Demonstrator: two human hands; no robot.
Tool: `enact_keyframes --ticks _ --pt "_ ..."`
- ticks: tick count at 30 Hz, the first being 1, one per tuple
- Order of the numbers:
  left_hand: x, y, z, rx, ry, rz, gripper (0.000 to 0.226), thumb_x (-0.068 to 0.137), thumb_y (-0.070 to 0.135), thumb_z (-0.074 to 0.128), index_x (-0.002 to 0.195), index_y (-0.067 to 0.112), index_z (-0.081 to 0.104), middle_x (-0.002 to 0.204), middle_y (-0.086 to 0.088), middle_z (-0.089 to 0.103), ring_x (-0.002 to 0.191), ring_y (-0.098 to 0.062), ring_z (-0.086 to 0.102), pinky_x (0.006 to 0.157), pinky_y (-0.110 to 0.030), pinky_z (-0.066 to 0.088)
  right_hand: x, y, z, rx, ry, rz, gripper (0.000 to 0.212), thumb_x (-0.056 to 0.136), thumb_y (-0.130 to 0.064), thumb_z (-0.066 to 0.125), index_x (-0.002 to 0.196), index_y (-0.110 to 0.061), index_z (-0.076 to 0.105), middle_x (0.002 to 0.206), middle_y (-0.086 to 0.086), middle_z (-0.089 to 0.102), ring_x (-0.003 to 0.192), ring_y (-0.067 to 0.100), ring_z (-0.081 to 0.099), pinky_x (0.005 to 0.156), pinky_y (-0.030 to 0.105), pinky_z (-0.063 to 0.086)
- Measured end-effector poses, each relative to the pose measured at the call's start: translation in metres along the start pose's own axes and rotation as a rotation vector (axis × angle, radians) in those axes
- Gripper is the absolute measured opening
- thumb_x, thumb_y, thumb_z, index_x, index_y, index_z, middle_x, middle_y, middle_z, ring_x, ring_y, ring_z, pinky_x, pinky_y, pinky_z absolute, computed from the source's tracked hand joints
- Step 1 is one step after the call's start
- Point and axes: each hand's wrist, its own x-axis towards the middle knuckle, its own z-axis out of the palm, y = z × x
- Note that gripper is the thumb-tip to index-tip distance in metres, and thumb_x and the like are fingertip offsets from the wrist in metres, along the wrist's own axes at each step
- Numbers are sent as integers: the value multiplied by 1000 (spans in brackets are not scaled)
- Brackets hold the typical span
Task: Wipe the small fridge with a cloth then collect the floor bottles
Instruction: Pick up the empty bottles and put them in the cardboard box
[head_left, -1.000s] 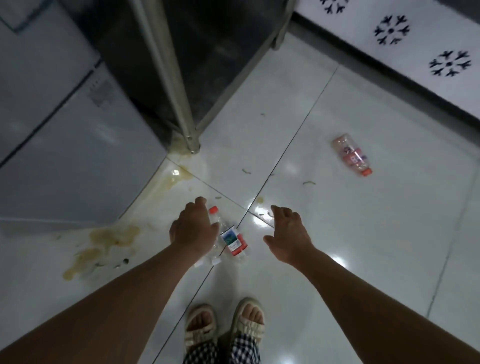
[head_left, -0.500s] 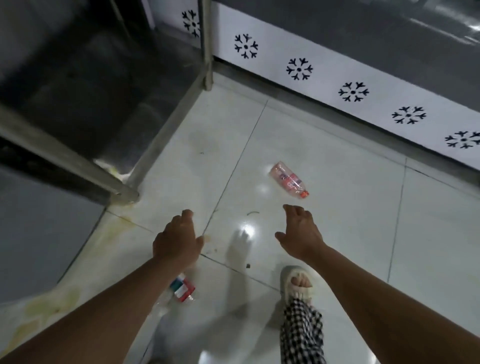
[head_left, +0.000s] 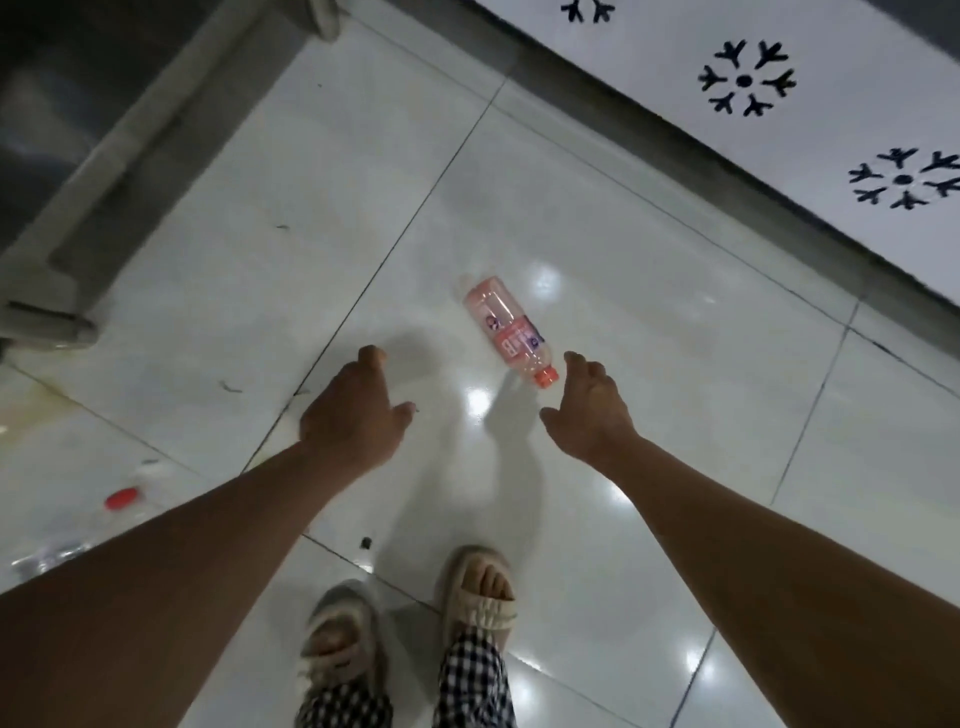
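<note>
A pink bottle (head_left: 509, 332) with an orange cap lies on its side on the white tiled floor, cap pointing toward me. My right hand (head_left: 589, 410) hangs just right of the cap with relaxed fingers, not touching it. My left hand (head_left: 353, 415) is held out to the bottle's left, fingers loose and holding nothing. A clear bottle with a red cap (head_left: 120, 500) lies blurred on the floor at the far left, partly hidden by my left forearm. The small fridge is out of view.
A metal rack's base and leg (head_left: 57, 312) stand at the upper left. A white wall panel with black snowflake marks (head_left: 743, 78) runs along the upper right. My two sandalled feet (head_left: 410, 623) stand at the bottom centre. Small specks of debris lie on the tiles.
I have stepped away from the red-capped bottle and the fridge toward the pink bottle. The pink bottle now lies close in front, and my right hand has come near its cap.
</note>
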Motion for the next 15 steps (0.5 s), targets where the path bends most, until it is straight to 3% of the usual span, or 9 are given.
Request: enact_keyframes --ticks 9,15 --pt "112 -20 90 84 40 33 58 85 32 61 131 7 34 128 -16 53 118 -36 50 94 -45 45 135 21 79 -16 118 -78 73 86 -22 62 145 -11 20 136 16 36 123 33 38 95 41 40" --pt "143 -49 129 39 30 -27 57 86 32 60 131 7 34 129 -17 49 119 -35 47 94 -45 44 200 29 113 -107 211 -24 99 75 -50 73 147 -17 13 139 18 33 125 37 36 100 46 34"
